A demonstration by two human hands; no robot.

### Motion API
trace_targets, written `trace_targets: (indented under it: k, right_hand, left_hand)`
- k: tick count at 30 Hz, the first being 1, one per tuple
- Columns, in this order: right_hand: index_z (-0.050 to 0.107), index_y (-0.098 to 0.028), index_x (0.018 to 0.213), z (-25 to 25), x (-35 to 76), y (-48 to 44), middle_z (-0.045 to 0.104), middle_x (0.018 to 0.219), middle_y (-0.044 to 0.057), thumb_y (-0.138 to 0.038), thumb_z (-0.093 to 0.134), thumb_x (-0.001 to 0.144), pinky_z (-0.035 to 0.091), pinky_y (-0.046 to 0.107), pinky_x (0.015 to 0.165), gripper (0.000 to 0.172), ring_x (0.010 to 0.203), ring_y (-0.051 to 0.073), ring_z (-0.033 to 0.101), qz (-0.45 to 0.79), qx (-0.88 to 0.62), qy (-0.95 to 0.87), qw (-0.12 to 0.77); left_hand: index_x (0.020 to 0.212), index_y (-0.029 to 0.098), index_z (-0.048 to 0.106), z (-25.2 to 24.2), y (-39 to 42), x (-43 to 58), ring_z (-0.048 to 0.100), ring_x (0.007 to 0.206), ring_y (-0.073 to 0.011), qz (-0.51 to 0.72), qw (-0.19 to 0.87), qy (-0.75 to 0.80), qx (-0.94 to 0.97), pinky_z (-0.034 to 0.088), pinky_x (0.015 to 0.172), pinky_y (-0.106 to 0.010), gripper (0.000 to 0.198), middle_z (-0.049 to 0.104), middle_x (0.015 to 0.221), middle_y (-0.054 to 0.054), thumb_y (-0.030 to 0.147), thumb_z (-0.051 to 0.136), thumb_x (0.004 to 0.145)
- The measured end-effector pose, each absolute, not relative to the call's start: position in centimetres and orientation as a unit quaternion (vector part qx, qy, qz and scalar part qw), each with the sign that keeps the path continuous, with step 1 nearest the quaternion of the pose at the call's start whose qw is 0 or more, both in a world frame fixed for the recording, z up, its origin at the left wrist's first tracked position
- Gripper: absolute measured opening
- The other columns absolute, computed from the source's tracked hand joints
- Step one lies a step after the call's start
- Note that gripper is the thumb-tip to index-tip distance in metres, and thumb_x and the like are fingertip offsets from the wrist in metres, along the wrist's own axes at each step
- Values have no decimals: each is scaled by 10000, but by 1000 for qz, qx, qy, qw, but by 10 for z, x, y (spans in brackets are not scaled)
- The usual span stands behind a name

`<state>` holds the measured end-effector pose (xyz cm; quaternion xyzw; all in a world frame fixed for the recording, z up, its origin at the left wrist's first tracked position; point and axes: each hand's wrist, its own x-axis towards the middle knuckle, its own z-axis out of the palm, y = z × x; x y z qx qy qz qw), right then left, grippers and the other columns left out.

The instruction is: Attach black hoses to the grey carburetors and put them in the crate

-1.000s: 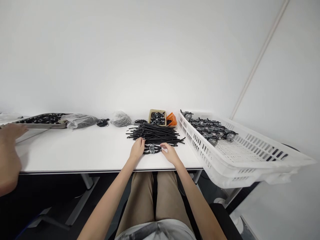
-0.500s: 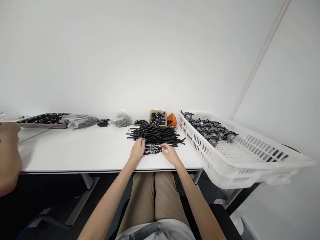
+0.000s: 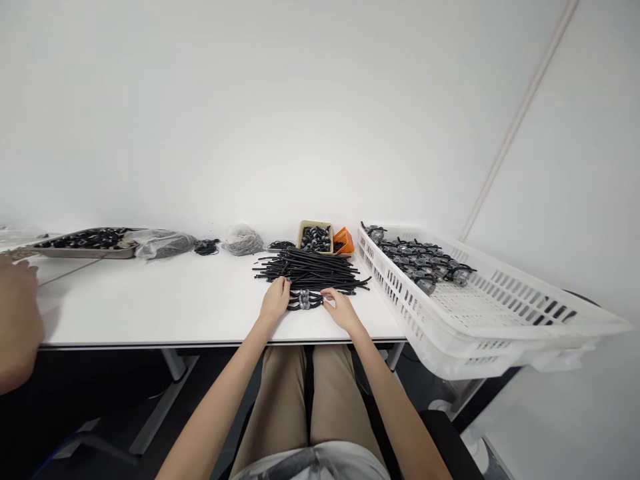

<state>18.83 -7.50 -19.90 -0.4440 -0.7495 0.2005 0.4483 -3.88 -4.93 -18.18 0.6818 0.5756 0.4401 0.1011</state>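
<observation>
A: Where's the bundle of thin black rubber tubes (image 3: 310,270)?

B: Mid-table, at twelve o'clock, lying side by side, long axis running nine to three.

A: And the hands?

B: The left hand (image 3: 275,299) and right hand (image 3: 341,310) flank the small grey metal fittings (image 3: 304,300), seemingly steadying the row. Whether either grips, I can't tell.

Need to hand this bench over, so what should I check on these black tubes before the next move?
Left hand and right hand placed at the grey fittings: ok, one on each side.
Black tubes with ends lined up: not ok, the ends are ragged.
Fittings seated on the tubes: cannot tell, too small.
Co-worker's hand apart from the pile: ok.
White perforated crate steady: cannot tell, it juts past the table.
</observation>
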Motion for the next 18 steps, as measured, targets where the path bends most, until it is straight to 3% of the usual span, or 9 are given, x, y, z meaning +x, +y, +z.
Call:
trace_targets:
  k: [18]
  right_hand:
    - [631,-238,1084,-197,187,-76,702,1100,34,-131,523,802,500,386,927,320,983,198,650,206,-454,-741,450]
  left_hand:
    - [819,227,494,-182,-48,-40,619,986,-241,446,106,573,679,462,865,-369,276,654,988,-90,353,303,973]
